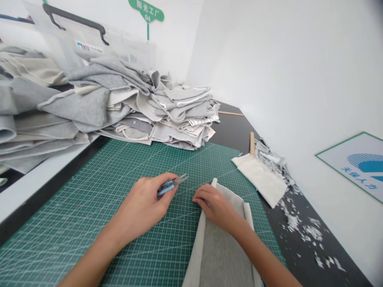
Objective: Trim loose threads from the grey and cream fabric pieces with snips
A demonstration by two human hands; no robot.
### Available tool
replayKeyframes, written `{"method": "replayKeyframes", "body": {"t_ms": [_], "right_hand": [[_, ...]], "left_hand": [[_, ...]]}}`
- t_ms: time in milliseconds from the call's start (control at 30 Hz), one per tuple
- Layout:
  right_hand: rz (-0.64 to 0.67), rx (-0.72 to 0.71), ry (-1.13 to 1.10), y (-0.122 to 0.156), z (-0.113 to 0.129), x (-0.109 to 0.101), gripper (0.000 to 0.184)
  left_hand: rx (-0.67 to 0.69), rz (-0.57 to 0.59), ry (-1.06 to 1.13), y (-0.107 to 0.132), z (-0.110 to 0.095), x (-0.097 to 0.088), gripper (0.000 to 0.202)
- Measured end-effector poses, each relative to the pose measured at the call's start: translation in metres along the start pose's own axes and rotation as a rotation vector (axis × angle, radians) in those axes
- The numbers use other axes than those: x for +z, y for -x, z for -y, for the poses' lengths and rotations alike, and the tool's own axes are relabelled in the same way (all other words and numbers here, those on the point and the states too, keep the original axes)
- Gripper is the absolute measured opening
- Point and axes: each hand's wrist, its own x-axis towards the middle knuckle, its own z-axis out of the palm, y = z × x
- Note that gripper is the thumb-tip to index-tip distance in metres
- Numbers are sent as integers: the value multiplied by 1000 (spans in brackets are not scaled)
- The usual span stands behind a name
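My left hand (140, 205) grips a small pair of blue-handled thread snips (169, 188), with the metal blades pointing right and up over the green cutting mat (191, 163). My right hand (214, 203) lies on a folded grey fabric piece with pale edges (221, 249), its fingers curled over the fabric. The blades are a short distance from my right fingers and do not touch the fabric. My right thumb is hidden.
A large pile of grey and cream fabric pieces (155, 113) stands behind the mat. To the right lie a cream fabric piece (260, 178), a wooden strip (252, 143) and fabric scraps (299, 223) on the dark table (239, 127). White walls close the back and right.
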Motion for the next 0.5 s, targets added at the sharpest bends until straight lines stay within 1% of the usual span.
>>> {"method": "replayKeyframes", "body": {"t_ms": [133,233,333,400,433,500], "right_hand": [[5,-27,88,1,-2,8,19],[-5,-69,155,2,-1,18,27],[-41,-96,188,-2,1,22,27],[-101,-88,192,-5,3,11,23],[-145,-73,191,-5,3,0,21],[-280,0,213,2,1,-34,18]], "left_hand": [[5,37,1,0,-2,-2,23],[6,31,10,0,-2,-2,25],[5,28,18,0,-2,-2,27],[4,30,23,0,-1,-2,28],[4,32,25,0,-1,-2,28],[5,36,27,-1,-1,-2,28]]}}
